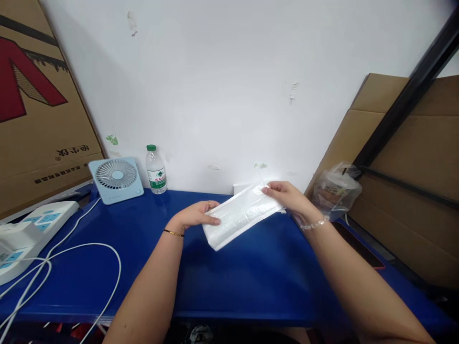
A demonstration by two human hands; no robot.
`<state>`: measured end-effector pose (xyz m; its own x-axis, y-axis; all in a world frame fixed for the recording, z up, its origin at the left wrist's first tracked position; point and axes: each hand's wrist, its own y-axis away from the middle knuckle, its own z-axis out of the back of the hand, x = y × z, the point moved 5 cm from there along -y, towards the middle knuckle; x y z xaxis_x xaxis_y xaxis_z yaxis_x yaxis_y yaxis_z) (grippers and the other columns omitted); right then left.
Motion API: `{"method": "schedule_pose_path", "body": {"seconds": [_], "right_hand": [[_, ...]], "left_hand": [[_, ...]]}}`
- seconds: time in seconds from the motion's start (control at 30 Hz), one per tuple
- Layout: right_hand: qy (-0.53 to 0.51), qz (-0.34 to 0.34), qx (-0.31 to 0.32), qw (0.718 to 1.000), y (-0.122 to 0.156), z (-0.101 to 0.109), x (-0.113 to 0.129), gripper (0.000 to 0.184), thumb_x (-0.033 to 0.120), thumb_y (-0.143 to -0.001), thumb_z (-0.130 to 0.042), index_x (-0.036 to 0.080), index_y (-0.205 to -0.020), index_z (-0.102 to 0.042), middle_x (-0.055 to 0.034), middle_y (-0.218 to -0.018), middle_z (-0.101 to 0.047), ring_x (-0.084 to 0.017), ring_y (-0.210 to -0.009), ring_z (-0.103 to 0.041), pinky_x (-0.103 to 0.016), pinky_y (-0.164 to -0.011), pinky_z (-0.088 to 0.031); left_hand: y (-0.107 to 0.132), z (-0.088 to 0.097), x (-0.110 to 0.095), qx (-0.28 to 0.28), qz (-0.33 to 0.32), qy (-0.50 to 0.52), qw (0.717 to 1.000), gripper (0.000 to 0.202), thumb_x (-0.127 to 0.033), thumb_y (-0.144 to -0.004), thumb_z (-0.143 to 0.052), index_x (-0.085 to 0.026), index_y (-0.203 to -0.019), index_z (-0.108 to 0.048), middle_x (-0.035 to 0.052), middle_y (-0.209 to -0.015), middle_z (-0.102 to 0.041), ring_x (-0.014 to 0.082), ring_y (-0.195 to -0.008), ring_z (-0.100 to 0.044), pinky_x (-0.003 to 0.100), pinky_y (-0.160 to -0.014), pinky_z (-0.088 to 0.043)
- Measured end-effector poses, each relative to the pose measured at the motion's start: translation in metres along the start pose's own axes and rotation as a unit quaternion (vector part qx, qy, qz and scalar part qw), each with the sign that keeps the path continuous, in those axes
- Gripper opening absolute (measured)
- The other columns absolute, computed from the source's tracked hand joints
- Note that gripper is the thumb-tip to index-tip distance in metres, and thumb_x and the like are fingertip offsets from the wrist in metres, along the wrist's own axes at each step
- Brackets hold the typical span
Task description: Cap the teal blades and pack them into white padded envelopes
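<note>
A long clear plastic packet with something white inside is held slanted above the blue table. My left hand, with a ring and a thin dark bracelet, is closed on the packet's lower left end. My right hand, with a bead bracelet on the wrist, pinches its upper right end. A small stack of white packets lies behind it against the wall.
A light blue desk fan and a water bottle stand at the back left. White power strips and cables lie at the left. A bagged drink cup and cardboard boxes are at the right.
</note>
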<state>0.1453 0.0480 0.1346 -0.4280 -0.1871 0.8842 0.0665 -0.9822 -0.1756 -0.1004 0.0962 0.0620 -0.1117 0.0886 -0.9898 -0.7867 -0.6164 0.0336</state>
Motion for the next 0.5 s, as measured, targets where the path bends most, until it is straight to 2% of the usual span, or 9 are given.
{"method": "schedule_pose_path", "body": {"seconds": [0.1,0.17,0.23,0.3,0.37,0.43,0.5], "right_hand": [[-0.111,-0.062,-0.031,0.991,0.009,-0.011,-0.057,0.036,0.053,-0.068,-0.068,0.018,-0.075,-0.062,-0.0008,-0.061,-0.058,-0.012,-0.049,-0.046,-0.026,-0.046,-0.033],[-0.126,-0.104,-0.042,0.986,0.015,-0.025,-0.094,0.038,0.055,-0.068,-0.066,0.018,-0.073,-0.061,-0.0007,-0.056,-0.055,-0.012,-0.044,-0.042,-0.025,-0.041,-0.03],[-0.081,-0.128,-0.043,0.987,0.019,-0.038,-0.119,0.038,0.056,-0.07,-0.062,0.018,-0.07,-0.058,0.001,-0.052,-0.052,-0.011,-0.041,-0.04,-0.024,-0.039,-0.028],[0.07,-0.118,-0.025,0.99,0.022,-0.047,-0.127,0.037,0.053,-0.075,-0.056,0.018,-0.064,-0.057,-0.0004,-0.053,-0.053,-0.014,-0.047,-0.047,-0.026,-0.044,-0.034],[0.258,-0.104,-0.016,0.96,0.025,-0.05,-0.124,0.035,0.049,-0.08,-0.051,0.017,-0.067,-0.06,-0.0052,-0.063,-0.06,-0.02,-0.06,-0.057,-0.03,-0.055,-0.041],[0.399,-0.093,-0.04,0.911,0.029,-0.049,-0.114,0.035,0.046,-0.083,-0.047,0.016,-0.086,-0.065,-0.0127,-0.085,-0.066,-0.028,-0.08,-0.062,-0.038,-0.069,-0.045],[0.463,-0.053,-0.076,0.881,0.034,-0.051,-0.101,0.046,0.046,-0.087,-0.042,0.015,-0.118,-0.057,-0.019,-0.118,-0.059,-0.034,-0.108,-0.054,-0.045,-0.087,-0.041]], "left_hand": [[0.0,0.027,0.02,-0.054,0.045,-0.028,0.997,0.054,-0.036,-0.059,-0.078,-0.016,-0.105,-0.059,0.0,-0.076,-0.061,0.0111,-0.062,-0.054,0.02,-0.051,-0.039],[-0.004,0.035,0.036,-0.057,0.07,-0.043,0.995,0.056,-0.037,-0.059,-0.078,-0.017,-0.107,-0.058,-0.0011,-0.073,-0.059,0.0111,-0.061,-0.053,0.02,-0.052,-0.039],[-0.009,0.043,0.051,-0.079,0.095,-0.074,0.99,0.059,-0.038,-0.057,-0.078,-0.016,-0.108,-0.058,-0.001,-0.073,-0.059,0.0136,-0.065,-0.056,0.023,-0.058,-0.042],[-0.013,0.049,0.061,-0.124,0.122,-0.137,0.975,0.059,-0.037,-0.056,-0.077,-0.015,-0.107,-0.058,0.0004,-0.074,-0.06,0.0179,-0.071,-0.058,0.028,-0.065,-0.045],[-0.017,0.048,0.062,-0.179,0.13,-0.235,0.946,0.056,-0.035,-0.058,-0.074,-0.014,-0.109,-0.059,0.0053,-0.084,-0.062,0.0239,-0.084,-0.059,0.033,-0.074,-0.046],[-0.021,0.036,0.051,-0.25,0.098,-0.351,0.897,0.054,-0.031,-0.065,-0.068,-0.016,-0.116,-0.057,0.0121,-0.106,-0.061,0.0306,-0.106,-0.053,0.039,-0.089,-0.042],[-0.024,0.01,0.035,-0.317,0.022,-0.453,0.833,0.052,-0.031,-0.077,-0.057,-0.019,-0.127,-0.05,0.0147,-0.13,-0.05,0.0336,-0.127,-0.036,0.048,-0.103,-0.029]]}}
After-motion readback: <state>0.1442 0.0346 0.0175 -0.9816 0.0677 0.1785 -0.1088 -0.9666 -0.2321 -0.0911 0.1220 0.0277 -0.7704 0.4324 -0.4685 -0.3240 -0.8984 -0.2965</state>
